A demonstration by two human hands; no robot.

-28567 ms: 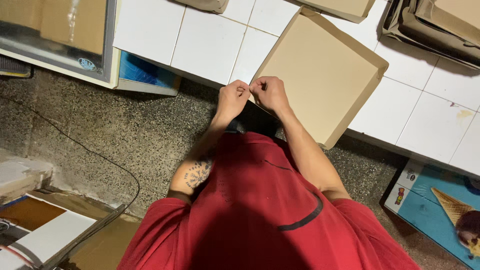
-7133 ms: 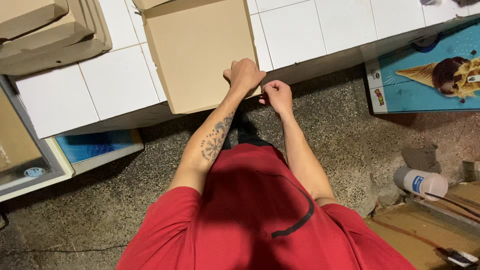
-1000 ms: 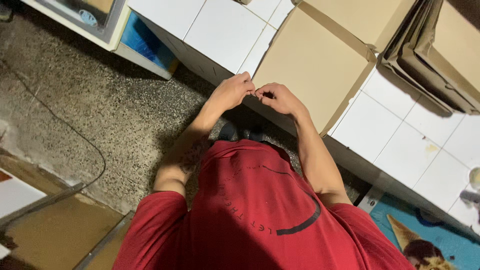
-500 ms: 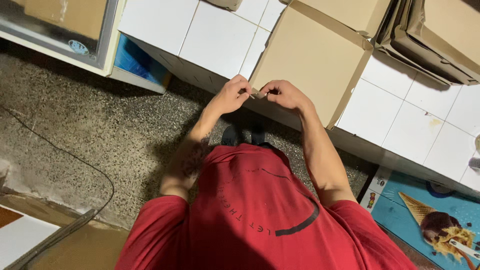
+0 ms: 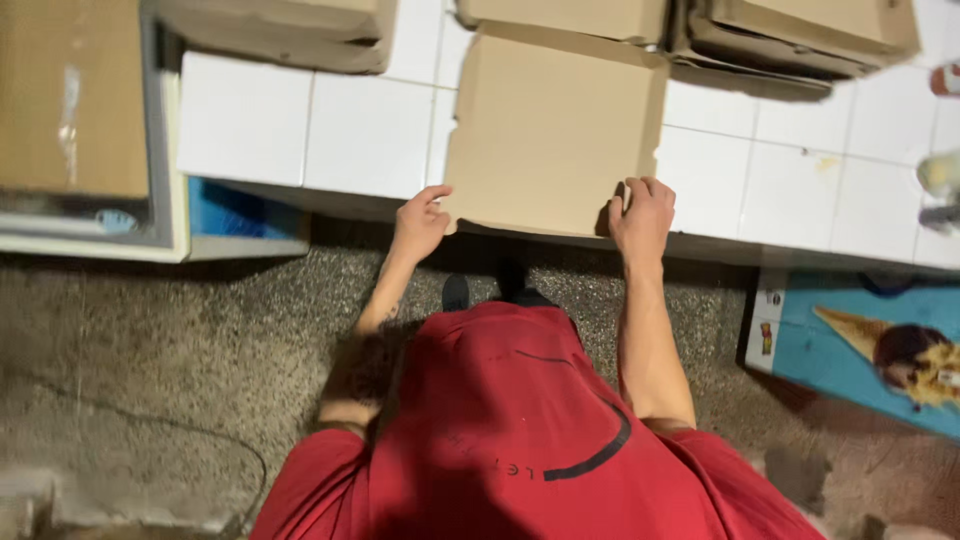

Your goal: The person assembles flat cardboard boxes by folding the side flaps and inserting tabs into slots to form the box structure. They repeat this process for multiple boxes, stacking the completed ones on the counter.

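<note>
Flat brown box (image 5: 555,135): lying on the white-tiled tabletop (image 5: 245,130), its near edge overhanging the front. More folded boxes (image 5: 800,35) are stacking behind it, touching its far edge. Left hand (image 5: 420,222) is pinching the near left corner, grip clamped on it. Right hand (image 5: 640,212) is curling over the near right corner, fingers closed on the edge, both arms reaching forward.

One head-worn camera looks steeply down, fairly near, at the tiled counter (image 5: 760,190) edge.
</note>
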